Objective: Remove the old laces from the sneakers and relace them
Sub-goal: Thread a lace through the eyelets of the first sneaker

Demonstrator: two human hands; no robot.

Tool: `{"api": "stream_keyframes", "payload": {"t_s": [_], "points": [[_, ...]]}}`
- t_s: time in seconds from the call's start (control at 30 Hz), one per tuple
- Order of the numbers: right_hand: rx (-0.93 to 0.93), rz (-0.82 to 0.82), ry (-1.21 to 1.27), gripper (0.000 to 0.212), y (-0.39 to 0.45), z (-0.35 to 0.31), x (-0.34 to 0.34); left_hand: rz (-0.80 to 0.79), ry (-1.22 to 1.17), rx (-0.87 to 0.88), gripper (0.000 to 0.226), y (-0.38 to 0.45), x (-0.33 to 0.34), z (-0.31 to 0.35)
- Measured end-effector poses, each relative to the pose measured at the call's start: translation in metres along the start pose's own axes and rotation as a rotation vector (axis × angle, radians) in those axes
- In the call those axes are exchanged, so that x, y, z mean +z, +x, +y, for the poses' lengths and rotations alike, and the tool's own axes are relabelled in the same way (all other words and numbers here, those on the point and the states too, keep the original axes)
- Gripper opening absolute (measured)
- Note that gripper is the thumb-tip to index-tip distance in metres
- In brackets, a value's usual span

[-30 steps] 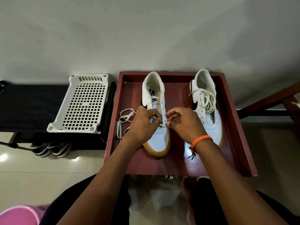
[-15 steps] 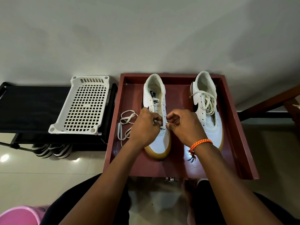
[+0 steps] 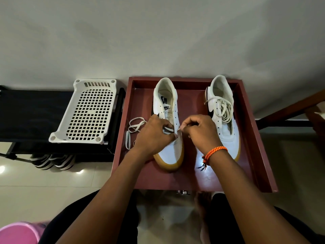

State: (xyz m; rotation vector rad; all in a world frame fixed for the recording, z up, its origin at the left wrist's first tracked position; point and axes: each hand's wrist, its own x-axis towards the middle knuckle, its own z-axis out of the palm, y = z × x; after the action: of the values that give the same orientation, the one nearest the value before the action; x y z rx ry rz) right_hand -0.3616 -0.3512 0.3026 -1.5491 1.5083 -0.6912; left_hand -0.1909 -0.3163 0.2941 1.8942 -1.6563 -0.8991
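Two white sneakers with tan soles stand in a dark red tray (image 3: 249, 138). The left sneaker (image 3: 168, 154) has bare upper eyelets. My left hand (image 3: 153, 136) grips its side near the lowest eyelets, with a bit of white lace under the fingers. My right hand (image 3: 200, 132) pinches the lace's tip at the shoe's lower right eyelet. The rest of that white lace (image 3: 133, 127) lies coiled on the tray left of the shoe. The right sneaker (image 3: 223, 117) holds a loose bundle of lace (image 3: 223, 108) on its tongue.
A white perforated plastic rack (image 3: 88, 115) lies on a black shelf (image 3: 26, 111) left of the tray, with striped shoes (image 3: 52, 161) beneath it. A pink tub (image 3: 17, 233) shows at the bottom left. A wooden rail (image 3: 290, 110) runs off to the right. The wall is right behind the tray.
My right hand has shifted slightly towards the eyelet, fingertips now pinching the lace tip by the shoe. The left hand stays on the sneaker's side.
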Motion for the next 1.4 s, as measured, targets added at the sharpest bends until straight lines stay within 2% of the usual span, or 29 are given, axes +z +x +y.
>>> {"api": "stream_keyframes", "payload": {"t_s": [0.13,0.3,0.47,0.53,0.57,0.6,0.63,0.7,0.73,0.77,0.87,0.93,1.07,1.17,1.23,1.3,1.33,1.4], "points": [[0.100,-0.080,0.314,0.029,0.003,-0.004,-0.004,0.001,0.010,-0.011,0.024,0.004,0.003,-0.004],[0.123,-0.255,0.862,0.017,-0.003,-0.015,-0.009,0.014,-0.017,0.019,0.014,0.002,0.001,-0.002],[0.025,-0.432,1.147,0.016,-0.008,-0.029,-0.017,0.016,0.022,0.042,0.022,0.003,0.000,-0.001],[0.046,-0.466,1.227,0.016,-0.007,-0.031,-0.021,0.008,0.017,0.040,0.023,0.002,0.000,-0.001],[0.053,-0.442,1.175,0.014,-0.005,-0.031,-0.022,0.008,0.016,0.038,0.022,0.001,-0.001,-0.001],[0.028,-0.362,0.992,0.013,-0.003,-0.028,-0.021,0.008,0.017,0.035,0.022,0.001,-0.001,-0.001],[-0.039,-0.250,0.694,0.014,-0.001,-0.022,-0.018,0.011,0.017,0.033,0.021,0.001,-0.001,-0.001],[-0.196,-0.050,-0.066,0.019,0.002,-0.004,-0.007,0.019,0.013,0.032,0.022,0.000,-0.001,0.000],[-0.197,-0.044,-0.324,0.022,0.000,0.002,-0.001,0.024,0.008,0.039,0.022,0.000,-0.001,0.000],[-0.179,-0.082,-0.438,0.022,-0.003,0.006,0.005,0.033,-0.002,0.046,0.022,-0.001,-0.001,0.000],[-0.164,-0.149,-0.417,0.016,-0.003,0.009,0.010,0.038,0.001,0.054,0.026,0.000,0.000,-0.002],[-0.139,-0.160,-0.296,0.015,0.002,0.004,0.006,0.032,0.006,0.044,0.023,0.001,0.000,-0.004],[-0.086,-0.252,0.286,0.021,-0.003,-0.014,-0.006,0.022,-0.020,0.039,0.013,0.001,-0.002,-0.004],[-0.067,-0.439,0.742,0.018,-0.013,-0.032,-0.019,0.024,-0.025,0.038,0.013,0.002,-0.002,-0.002],[-0.054,-0.532,0.954,0.016,-0.015,-0.040,-0.025,0.018,-0.032,0.032,0.014,0.002,-0.002,-0.002],[-0.017,-0.447,0.905,0.017,-0.011,-0.037,-0.023,0.010,-0.024,0.037,0.013,0.001,-0.002,-0.002],[-0.025,-0.336,0.720,0.017,-0.008,-0.030,-0.018,0.011,-0.025,0.038,0.013,0.001,-0.003,-0.002],[-0.098,-0.116,0.155,0.008,-0.003,-0.012,-0.008,0.026,-0.027,0.037,0.015,-0.001,-0.003,0.000]]}}
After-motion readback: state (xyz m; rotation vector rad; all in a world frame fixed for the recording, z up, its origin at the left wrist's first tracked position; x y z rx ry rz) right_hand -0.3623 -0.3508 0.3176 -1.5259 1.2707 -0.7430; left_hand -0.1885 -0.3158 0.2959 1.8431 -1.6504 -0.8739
